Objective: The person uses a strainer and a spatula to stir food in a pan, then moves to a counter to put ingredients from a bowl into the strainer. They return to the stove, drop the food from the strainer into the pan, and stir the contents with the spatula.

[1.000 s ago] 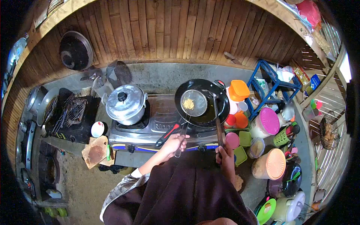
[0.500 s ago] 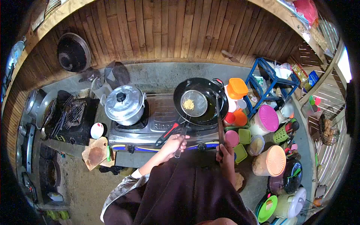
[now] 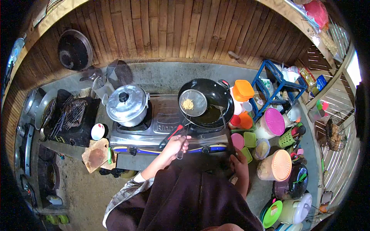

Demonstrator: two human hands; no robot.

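Observation:
My left hand [image 3: 178,145] is wrapped round the handle of a wire mesh strainer [image 3: 198,101]. Small pale-yellow bits [image 3: 187,104] lie in its mesh. The strainer hangs over the left part of a black wok [image 3: 221,91], which has dark liquid, apparently oil [image 3: 212,115], at its bottom. The wok's black-and-red handle [image 3: 170,136] points toward my left hand. At the right, my right hand [image 3: 239,163] is closed round the long handle of a spatula [image 3: 226,131], whose head dips into the wok; its edge is hard to make out.
A lidded aluminium pot [image 3: 127,106] stands on the stove's [image 3: 163,111] left burner. Plastic tubs, including an orange one [image 3: 243,90], crowd the right side beside a blue rack [image 3: 279,82]. A cutting board [image 3: 95,156] with a green-handled knife [image 3: 109,155] lies left of the stove.
The strainer has shifted a little left over the wok, uncovering more of the liquid. My right hand has drawn back toward me and slightly right, pulling the spatula along.

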